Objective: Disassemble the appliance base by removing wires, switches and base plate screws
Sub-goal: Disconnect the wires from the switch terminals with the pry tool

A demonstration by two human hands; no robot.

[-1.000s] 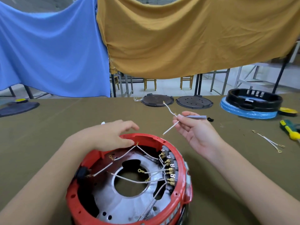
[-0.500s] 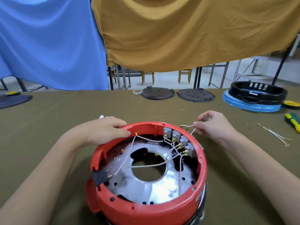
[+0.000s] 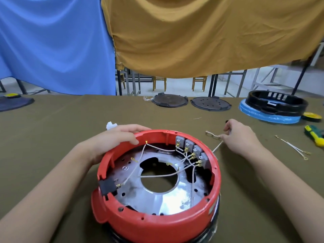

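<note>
Left hand (image 3: 114,139) rests fingers over far rim of red base (image 3: 157,199) on counter (image 3: 52,128). Right hand (image 3: 240,135) pinches loose wire (image 3: 214,137) beside base.

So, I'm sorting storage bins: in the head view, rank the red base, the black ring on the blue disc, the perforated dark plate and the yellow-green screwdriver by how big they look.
1. Red base, though it lies nearest the camera.
2. Black ring.
3. Perforated plate.
4. Screwdriver, partly cut off by the frame edge, so its rank is unsure.
</note>
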